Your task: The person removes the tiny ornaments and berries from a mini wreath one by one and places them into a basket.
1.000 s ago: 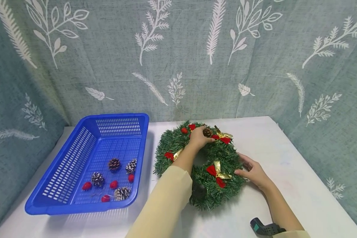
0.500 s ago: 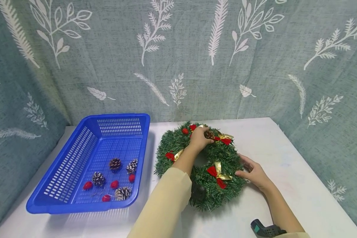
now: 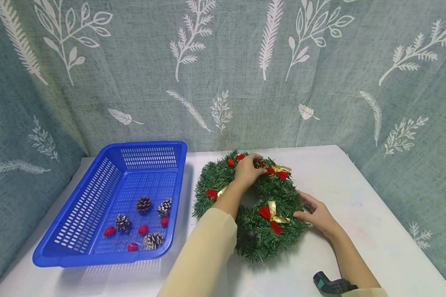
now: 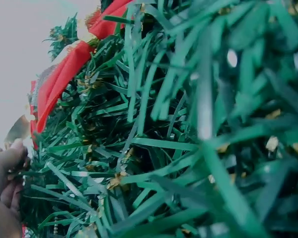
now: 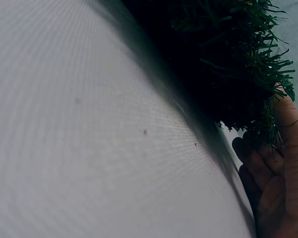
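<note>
A green wreath [image 3: 212, 179] with red and gold bows lies on the white table. At its far side my left hand [image 3: 248, 170] pinches a brown pine cone [image 3: 260, 163] against the greenery, beside a red and gold bow [image 3: 278, 170]. The left wrist view shows that hand [image 4: 5, 191] at the left edge, with wreath needles filling most of the picture. On the wreath's right edge, my right hand [image 3: 317, 213] grips the greenery, thumb on top and fingers at the outer side. In the right wrist view its thumb [image 5: 288, 116] presses the needles, the other fingers lower down.
Left of the wreath stands a blue plastic basket [image 3: 181, 185]. Inside it lie several pine cones, including a brown one [image 3: 143, 204], and several red berries, one near its middle [image 3: 143, 229]. A patterned grey-green cloth [image 3: 141, 90] hangs behind the table [image 3: 357, 206].
My left hand shifts slightly over the pine cone and lifts a little at the knuckles. The right hand keeps its place on the wreath's edge, and the basket's contents are unchanged.
</note>
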`<act>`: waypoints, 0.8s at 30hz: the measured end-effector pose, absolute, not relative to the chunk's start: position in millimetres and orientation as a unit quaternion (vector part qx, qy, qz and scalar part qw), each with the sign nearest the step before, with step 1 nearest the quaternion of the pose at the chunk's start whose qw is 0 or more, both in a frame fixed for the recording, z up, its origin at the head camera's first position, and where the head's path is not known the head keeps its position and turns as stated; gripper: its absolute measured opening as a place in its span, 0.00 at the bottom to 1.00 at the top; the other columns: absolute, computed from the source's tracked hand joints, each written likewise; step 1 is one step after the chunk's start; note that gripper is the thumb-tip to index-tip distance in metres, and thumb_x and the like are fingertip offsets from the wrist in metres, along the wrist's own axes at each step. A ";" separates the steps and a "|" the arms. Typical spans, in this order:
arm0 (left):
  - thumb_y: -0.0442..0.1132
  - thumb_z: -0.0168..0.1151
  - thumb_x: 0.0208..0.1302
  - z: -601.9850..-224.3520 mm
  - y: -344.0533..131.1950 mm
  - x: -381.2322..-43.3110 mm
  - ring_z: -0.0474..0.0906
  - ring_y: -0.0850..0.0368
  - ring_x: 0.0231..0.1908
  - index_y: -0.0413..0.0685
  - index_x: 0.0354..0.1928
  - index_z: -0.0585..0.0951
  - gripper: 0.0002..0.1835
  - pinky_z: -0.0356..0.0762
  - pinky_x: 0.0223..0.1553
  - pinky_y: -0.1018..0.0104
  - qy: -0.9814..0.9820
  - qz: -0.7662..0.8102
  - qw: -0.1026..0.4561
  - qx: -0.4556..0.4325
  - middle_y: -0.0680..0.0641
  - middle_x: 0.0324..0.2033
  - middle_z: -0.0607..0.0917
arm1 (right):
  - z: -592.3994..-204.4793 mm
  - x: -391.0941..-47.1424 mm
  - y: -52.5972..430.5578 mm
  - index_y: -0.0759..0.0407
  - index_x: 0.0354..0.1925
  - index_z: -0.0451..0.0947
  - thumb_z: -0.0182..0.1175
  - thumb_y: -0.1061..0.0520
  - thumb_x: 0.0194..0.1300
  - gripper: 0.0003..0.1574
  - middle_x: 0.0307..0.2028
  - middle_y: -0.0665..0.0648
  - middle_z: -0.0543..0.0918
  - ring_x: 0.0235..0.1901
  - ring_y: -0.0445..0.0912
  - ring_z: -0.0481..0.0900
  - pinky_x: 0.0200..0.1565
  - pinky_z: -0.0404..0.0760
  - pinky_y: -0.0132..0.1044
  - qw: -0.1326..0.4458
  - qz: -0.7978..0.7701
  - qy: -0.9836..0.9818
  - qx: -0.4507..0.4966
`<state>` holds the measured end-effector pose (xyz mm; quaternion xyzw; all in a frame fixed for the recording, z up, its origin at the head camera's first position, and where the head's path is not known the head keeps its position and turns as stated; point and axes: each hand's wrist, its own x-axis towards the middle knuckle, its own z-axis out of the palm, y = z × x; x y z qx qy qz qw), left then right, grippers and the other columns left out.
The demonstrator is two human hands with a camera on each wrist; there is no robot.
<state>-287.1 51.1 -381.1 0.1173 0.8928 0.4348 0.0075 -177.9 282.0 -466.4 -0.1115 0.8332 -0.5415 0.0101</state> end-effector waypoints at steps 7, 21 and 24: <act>0.36 0.68 0.57 -374.2 47.0 -283.2 0.76 0.51 0.53 0.44 0.57 0.76 0.24 0.76 0.53 0.60 0.864 0.488 -0.008 0.127 0.45 0.52 0.80 | -461.3 -176.9 280.4 0.66 0.69 0.57 0.65 0.63 0.58 0.45 0.61 0.71 0.67 0.63 0.58 0.63 0.54 0.62 0.15 0.007 -0.541 0.834 -0.111; 0.38 0.67 0.59 -360.7 38.5 -271.4 0.76 0.50 0.52 0.43 0.59 0.75 0.25 0.77 0.49 0.59 0.824 0.543 -0.021 0.161 0.43 0.52 0.80 | -460.8 -176.8 281.5 0.67 0.69 0.57 0.65 0.62 0.58 0.45 0.58 0.71 0.69 0.53 0.25 0.65 0.53 0.61 0.15 -0.001 -0.541 0.833 -0.114; 0.39 0.67 0.59 -358.0 36.6 -267.4 0.75 0.50 0.53 0.43 0.60 0.74 0.26 0.77 0.50 0.58 0.819 0.549 -0.013 0.164 0.44 0.53 0.79 | -461.3 -175.6 281.6 0.67 0.69 0.56 0.65 0.62 0.58 0.45 0.59 0.71 0.68 0.54 0.26 0.63 0.53 0.61 0.14 0.004 -0.544 0.832 -0.114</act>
